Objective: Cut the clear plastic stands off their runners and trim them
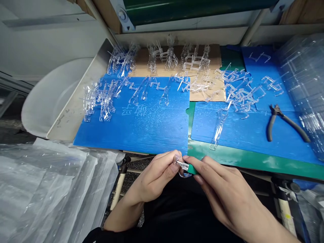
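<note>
Just off the front edge of the blue sheet (162,131), my left hand (159,173) pinches a small clear plastic part (177,158), mostly hidden by the fingers. My right hand (220,180) is closed around a green-handled utility knife (191,169). Its metal blade end meets the clear part at my left fingertips. Clear plastic mouldings (107,101) lie in rows on the left of the blue sheet. To the right is a tangled heap of clear plastic runners (240,87).
Black-handled nippers (277,109) lie open on the right blue sheet. Brown cardboard (212,57) with more mouldings is at the back. Stacked clear trays (303,81) rise at the right edge. A white bin (55,98) stands left, with plastic bags (45,189) in front.
</note>
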`<state>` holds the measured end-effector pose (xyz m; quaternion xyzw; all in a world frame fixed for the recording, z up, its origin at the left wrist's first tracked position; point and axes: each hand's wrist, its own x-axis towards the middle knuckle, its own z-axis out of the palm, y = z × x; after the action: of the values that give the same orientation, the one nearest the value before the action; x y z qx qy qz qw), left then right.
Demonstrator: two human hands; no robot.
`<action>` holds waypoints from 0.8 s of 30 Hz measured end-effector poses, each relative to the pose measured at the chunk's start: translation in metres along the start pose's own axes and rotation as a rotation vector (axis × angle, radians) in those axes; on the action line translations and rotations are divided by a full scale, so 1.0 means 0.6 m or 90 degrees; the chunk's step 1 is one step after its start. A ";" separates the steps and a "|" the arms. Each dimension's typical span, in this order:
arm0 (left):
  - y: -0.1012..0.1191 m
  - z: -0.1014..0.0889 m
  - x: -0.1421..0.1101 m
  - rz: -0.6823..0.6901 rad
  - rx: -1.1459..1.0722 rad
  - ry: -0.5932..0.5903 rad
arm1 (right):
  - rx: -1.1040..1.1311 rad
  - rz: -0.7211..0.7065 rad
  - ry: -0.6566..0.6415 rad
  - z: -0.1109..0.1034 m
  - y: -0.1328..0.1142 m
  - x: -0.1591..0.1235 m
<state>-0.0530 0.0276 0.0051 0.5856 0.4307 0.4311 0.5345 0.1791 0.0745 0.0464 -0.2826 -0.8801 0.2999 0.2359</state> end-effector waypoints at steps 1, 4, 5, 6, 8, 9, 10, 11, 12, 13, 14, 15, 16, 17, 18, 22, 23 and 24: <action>0.000 0.000 0.001 0.003 0.007 -0.003 | 0.001 0.001 0.002 -0.002 0.000 -0.001; 0.003 0.001 0.003 0.005 0.023 -0.005 | 0.001 0.002 0.014 -0.003 0.000 -0.004; 0.004 0.002 0.003 0.003 0.028 -0.005 | 0.003 0.004 0.015 -0.003 0.000 -0.005; 0.004 0.003 0.004 0.000 0.032 -0.005 | 0.007 0.008 0.015 -0.003 0.000 -0.006; 0.004 0.004 0.004 -0.002 0.035 -0.007 | 0.022 0.022 0.010 -0.002 -0.001 -0.008; 0.004 0.004 0.004 -0.001 0.032 -0.008 | 0.030 0.028 0.010 -0.001 -0.002 -0.008; 0.003 0.004 0.004 0.001 0.027 -0.008 | 0.034 0.032 0.013 0.000 -0.003 -0.009; 0.002 0.005 0.005 0.003 0.020 -0.008 | 0.036 0.034 0.019 0.001 -0.005 -0.010; 0.001 0.005 0.005 0.005 0.014 -0.007 | 0.034 0.036 0.028 0.003 -0.006 -0.011; -0.001 0.006 0.006 0.007 0.010 -0.005 | 0.033 0.040 0.038 0.005 -0.008 -0.012; -0.002 0.006 0.006 0.007 0.008 -0.004 | 0.033 0.043 0.049 0.007 -0.008 -0.013; -0.003 0.007 0.006 0.006 0.008 -0.002 | 0.036 0.047 0.059 0.010 -0.008 -0.015; -0.004 0.007 0.006 0.006 0.008 0.000 | 0.040 0.054 0.065 0.014 -0.007 -0.016; -0.004 0.008 0.005 0.006 0.007 0.001 | 0.045 0.062 0.068 0.017 -0.005 -0.018; -0.005 0.009 0.003 0.007 0.004 0.001 | 0.050 0.074 0.072 0.021 -0.001 -0.019; -0.004 0.014 -0.001 0.011 -0.022 0.008 | 0.081 0.144 0.109 0.027 0.021 -0.021; -0.003 0.015 0.000 0.014 -0.044 0.017 | 0.096 0.158 0.120 0.028 0.026 -0.021; -0.003 0.016 0.004 0.028 -0.081 0.035 | 0.117 0.174 0.125 0.028 0.030 -0.020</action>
<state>-0.0430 0.0273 0.0031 0.5476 0.4041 0.4853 0.5489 0.1846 0.0720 0.0198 -0.4045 -0.7751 0.3794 0.3026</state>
